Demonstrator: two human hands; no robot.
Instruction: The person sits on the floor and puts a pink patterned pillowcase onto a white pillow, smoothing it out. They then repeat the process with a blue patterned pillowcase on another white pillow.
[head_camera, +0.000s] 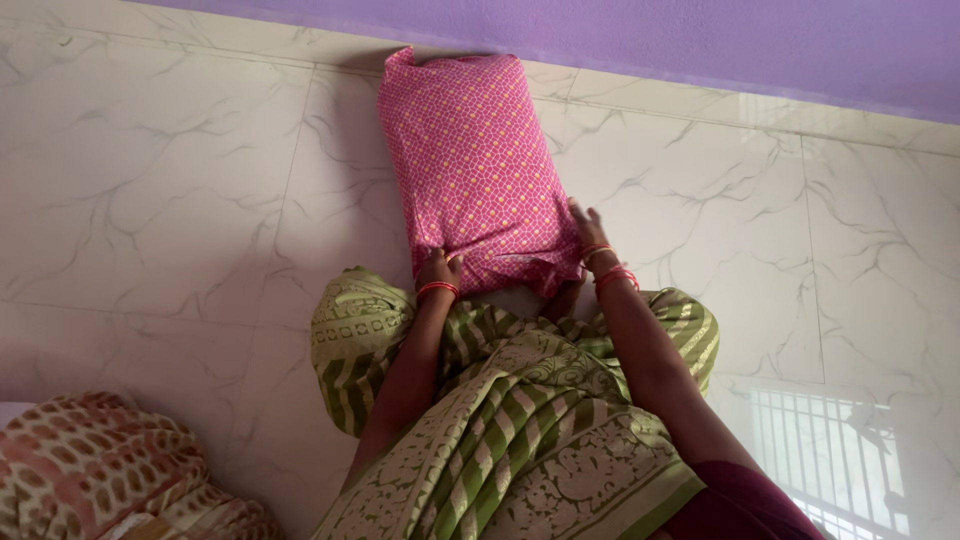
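Note:
A pink patterned pillow (465, 160) lies on the white marble floor (170, 200), its far end against the purple wall (700, 40). My left hand (438, 270) grips the near left corner of the pillow's cover. My right hand (588, 232) rests with fingers spread on the pillow's near right side, and part of it is tucked at the cover's open end. Both wrists wear red bangles. My lap is covered by a green and cream striped cloth (520, 420).
A cream and rust patterned bundle of cloth (100, 470) lies at the bottom left. A window's reflection (830, 450) shines on the floor at the lower right. Bare floor tiles lie on both sides of the pillow.

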